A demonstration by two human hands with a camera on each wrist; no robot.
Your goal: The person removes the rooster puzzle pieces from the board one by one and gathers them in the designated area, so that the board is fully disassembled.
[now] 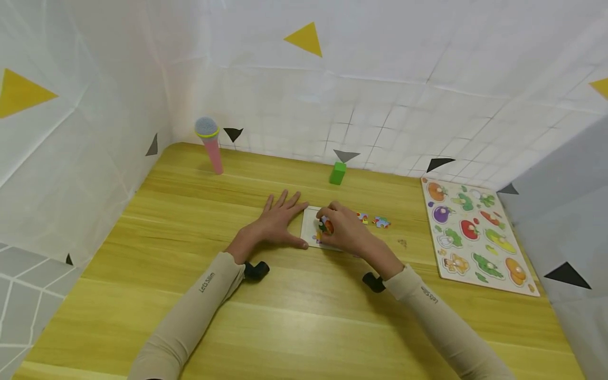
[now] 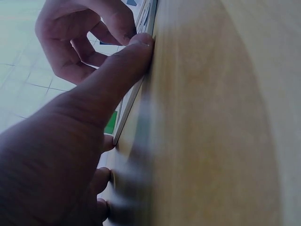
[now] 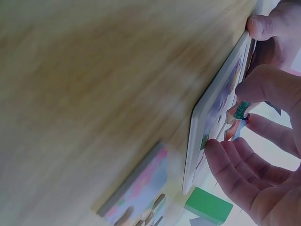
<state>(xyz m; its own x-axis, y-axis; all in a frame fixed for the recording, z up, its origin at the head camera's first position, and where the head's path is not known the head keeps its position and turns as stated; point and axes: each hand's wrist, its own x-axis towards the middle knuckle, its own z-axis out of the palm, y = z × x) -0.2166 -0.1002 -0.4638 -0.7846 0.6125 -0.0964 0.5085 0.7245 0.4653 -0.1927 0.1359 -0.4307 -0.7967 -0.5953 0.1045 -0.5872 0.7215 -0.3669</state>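
A pale puzzle frame [image 1: 307, 221] lies flat on the wooden table. My left hand [image 1: 275, 222] is spread beside its left end, fingers straight, and its thumb [image 2: 134, 52] touches the frame's edge [image 2: 128, 106]. Over the frame, my right hand [image 1: 347, 229] pinches a colourful puzzle piece [image 1: 325, 226]. The right wrist view shows this piece [image 3: 241, 110] tilted between the thumb and fingers of the right hand [image 3: 263, 155], with other fingertips resting on the frame [image 3: 195, 132]. Part of the frame is hidden under that hand.
Loose jigsaw pieces [image 1: 381, 222] lie right of the frame. Behind it stands a green block [image 1: 338, 173]. A pink toy microphone [image 1: 214, 150] stands at the back left. At the right lies a vegetable peg board [image 1: 470, 237]. White sheeting [image 1: 266, 95] encloses the table's back and sides.
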